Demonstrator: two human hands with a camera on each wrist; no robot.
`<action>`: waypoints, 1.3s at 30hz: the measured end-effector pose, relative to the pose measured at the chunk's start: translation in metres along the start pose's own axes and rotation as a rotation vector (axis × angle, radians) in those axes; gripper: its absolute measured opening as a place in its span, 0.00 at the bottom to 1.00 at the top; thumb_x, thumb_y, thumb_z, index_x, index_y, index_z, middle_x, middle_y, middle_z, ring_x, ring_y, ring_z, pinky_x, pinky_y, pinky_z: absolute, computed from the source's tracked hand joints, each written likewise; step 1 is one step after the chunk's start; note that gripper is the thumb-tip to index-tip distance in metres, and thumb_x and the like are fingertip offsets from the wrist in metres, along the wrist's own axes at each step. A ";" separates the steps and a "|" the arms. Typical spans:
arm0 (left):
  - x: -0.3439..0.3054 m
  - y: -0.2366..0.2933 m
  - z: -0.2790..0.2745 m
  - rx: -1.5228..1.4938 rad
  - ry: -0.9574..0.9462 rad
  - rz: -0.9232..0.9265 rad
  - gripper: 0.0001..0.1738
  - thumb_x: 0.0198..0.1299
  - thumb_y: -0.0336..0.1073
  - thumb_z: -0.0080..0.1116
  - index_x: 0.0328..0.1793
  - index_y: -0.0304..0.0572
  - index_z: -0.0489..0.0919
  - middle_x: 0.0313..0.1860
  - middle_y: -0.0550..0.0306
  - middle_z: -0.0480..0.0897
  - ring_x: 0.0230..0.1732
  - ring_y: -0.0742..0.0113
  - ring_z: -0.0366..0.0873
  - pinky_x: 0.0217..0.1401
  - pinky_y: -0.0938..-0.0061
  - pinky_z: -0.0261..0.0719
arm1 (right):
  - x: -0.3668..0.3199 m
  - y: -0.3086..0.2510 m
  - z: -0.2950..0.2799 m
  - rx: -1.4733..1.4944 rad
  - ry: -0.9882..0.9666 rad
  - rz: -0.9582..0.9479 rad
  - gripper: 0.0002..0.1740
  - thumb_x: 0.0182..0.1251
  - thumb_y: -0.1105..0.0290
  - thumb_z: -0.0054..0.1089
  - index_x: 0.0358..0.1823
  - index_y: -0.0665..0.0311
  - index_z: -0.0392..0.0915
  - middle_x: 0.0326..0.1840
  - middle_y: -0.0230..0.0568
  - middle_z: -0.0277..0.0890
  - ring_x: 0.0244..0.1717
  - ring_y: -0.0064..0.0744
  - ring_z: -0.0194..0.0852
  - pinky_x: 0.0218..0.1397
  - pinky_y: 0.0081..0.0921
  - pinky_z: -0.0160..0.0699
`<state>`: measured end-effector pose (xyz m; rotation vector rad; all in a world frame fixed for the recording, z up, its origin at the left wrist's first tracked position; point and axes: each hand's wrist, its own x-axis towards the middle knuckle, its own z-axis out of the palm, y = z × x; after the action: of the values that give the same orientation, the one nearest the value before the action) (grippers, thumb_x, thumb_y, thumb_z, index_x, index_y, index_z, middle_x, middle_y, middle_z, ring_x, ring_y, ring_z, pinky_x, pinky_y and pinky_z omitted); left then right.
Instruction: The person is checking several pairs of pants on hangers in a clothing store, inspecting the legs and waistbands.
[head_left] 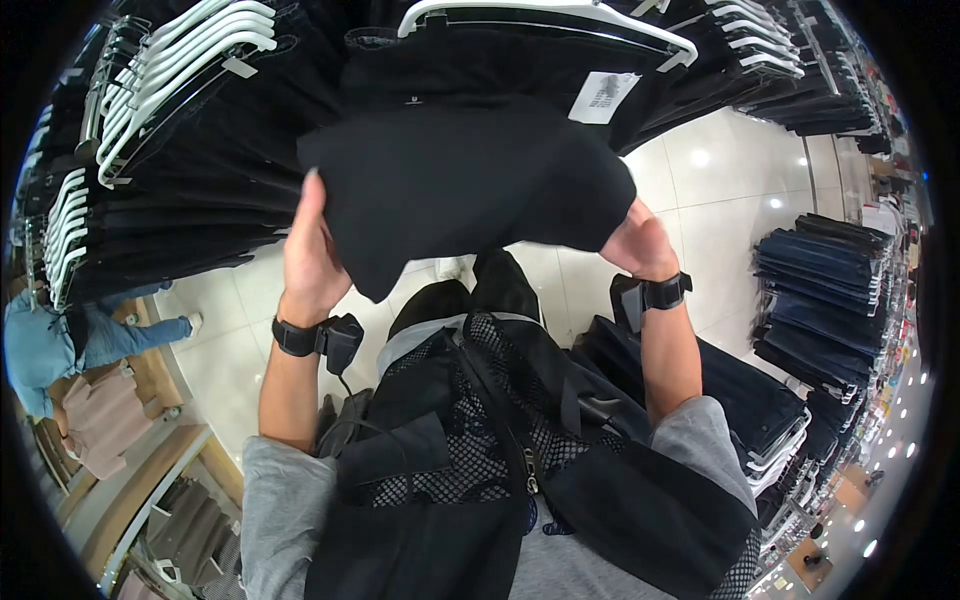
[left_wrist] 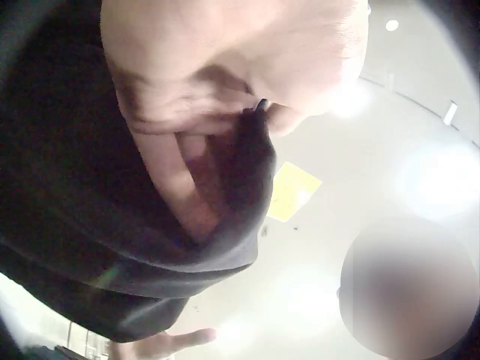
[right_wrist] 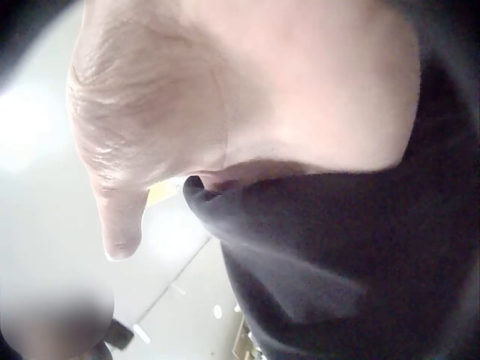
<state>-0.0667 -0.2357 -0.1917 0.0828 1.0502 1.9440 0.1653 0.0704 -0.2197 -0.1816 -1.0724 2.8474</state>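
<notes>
A wide piece of black garment (head_left: pixel 470 180), with a small light mark near its top, is spread between both hands in front of a clothes rack. At its left edge my left hand (head_left: pixel 315 255) holds the cloth, thumb pointing up along the side; the left wrist view shows its fingers tucked into a fold of the fabric (left_wrist: pixel 135 274). My right hand (head_left: pixel 642 243) is at the lower right corner. Its thumb stretches clear of the cloth in the right wrist view, while the fingers are hidden under the black fabric (right_wrist: pixel 322 247).
Above the garment hangs a white hanger (head_left: pixel 560 12) with a paper tag (head_left: pixel 604 97) below. More white hangers (head_left: pixel 170 70) with dark clothes line the rack at left. Folded dark trousers (head_left: pixel 820 290) stand at right. A person in blue (head_left: pixel 45 340) is at the far left.
</notes>
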 end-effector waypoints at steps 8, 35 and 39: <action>-0.002 -0.004 0.001 -0.250 -0.401 0.070 0.59 0.68 0.71 0.52 0.86 0.32 0.46 0.85 0.43 0.56 0.81 0.49 0.61 0.84 0.55 0.57 | 0.002 0.001 0.044 -0.161 0.001 0.152 0.49 0.66 0.51 0.71 0.79 0.72 0.57 0.76 0.51 0.66 0.74 0.43 0.67 0.76 0.38 0.67; 0.000 -0.056 0.012 0.391 -0.173 0.098 0.28 0.76 0.40 0.56 0.76 0.33 0.68 0.69 0.54 0.76 0.68 0.66 0.74 0.72 0.68 0.70 | 0.005 -0.004 0.061 0.121 0.024 0.027 0.41 0.79 0.48 0.50 0.80 0.72 0.55 0.81 0.58 0.59 0.79 0.55 0.61 0.82 0.51 0.57; -0.006 -0.036 0.013 -0.029 -0.181 0.039 0.30 0.81 0.50 0.43 0.76 0.33 0.68 0.70 0.50 0.77 0.68 0.62 0.77 0.73 0.67 0.73 | -0.006 -0.013 0.057 -0.226 0.066 -0.013 0.44 0.74 0.51 0.62 0.80 0.72 0.56 0.79 0.54 0.64 0.77 0.46 0.65 0.80 0.41 0.62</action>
<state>-0.0332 -0.2230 -0.2067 0.2595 0.9069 1.9461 0.1637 0.0426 -0.1680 -0.2815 -1.3733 2.6832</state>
